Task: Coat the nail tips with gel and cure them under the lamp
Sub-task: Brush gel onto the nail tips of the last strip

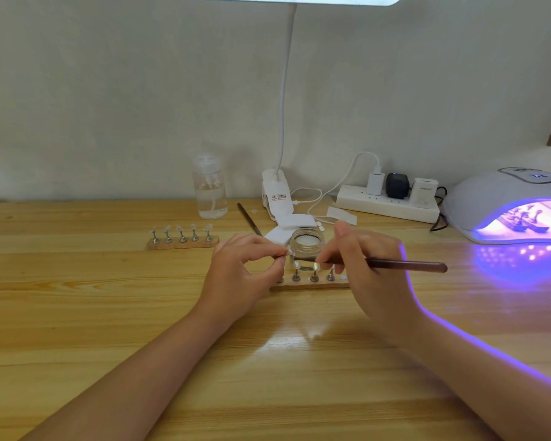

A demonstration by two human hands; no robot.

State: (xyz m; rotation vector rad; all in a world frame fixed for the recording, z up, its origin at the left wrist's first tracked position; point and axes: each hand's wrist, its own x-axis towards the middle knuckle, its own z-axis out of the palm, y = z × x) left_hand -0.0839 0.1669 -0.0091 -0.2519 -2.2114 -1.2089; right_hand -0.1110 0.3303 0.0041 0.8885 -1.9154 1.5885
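Note:
My left hand (pixel 247 270) pinches a small clear nail tip on its stand (pixel 285 252) between thumb and fingers, lifted above the near wooden holder strip (pixel 309 284). My right hand (pixel 366 265) grips a dark brown brush (pixel 404 265), whose bristle end touches that tip. Three more tips on metal stands sit on the near strip. A small glass gel jar (pixel 306 243) stands just behind it. At the far right the white curing lamp (pixel 506 202) glows purple, with another strip of tips inside.
A second strip with several tips (pixel 182 241) lies to the left. A clear liquid bottle (pixel 210 189), a clip desk lamp base (pixel 275 194), white pads, a second brush (pixel 248 222) and a power strip with plugs (pixel 387 205) line the back of the wooden table.

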